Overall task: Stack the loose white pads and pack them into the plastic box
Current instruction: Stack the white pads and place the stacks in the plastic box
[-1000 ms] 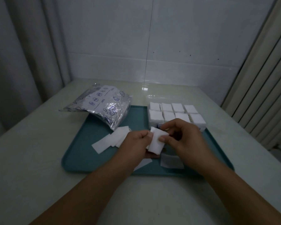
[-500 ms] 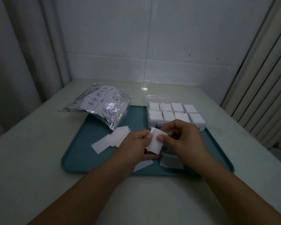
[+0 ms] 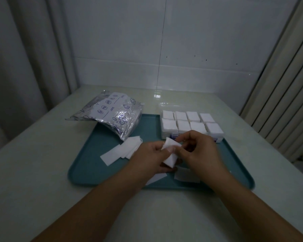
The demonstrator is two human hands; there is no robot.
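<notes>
Both hands meet over the middle of the teal tray (image 3: 87,165). My left hand (image 3: 147,156) and my right hand (image 3: 199,151) each pinch a small stack of white pads (image 3: 171,153), held tilted above the tray. More loose white pads (image 3: 122,151) lie fanned out to the left of my hands, and single pads (image 3: 186,175) rest flat under my wrists. The clear plastic box (image 3: 191,124) sits at the tray's back right, its compartments filled with white pads.
A crinkled silver foil bag (image 3: 112,116) with blue print lies at the tray's back left, partly over the rim. The pale table meets a tiled wall behind; a curtain hangs on the left and a ribbed panel stands at the right.
The pad stack has tilted a little between my fingers and my right thumb has shifted along its edge. Both hands stay in the same spot over the tray.
</notes>
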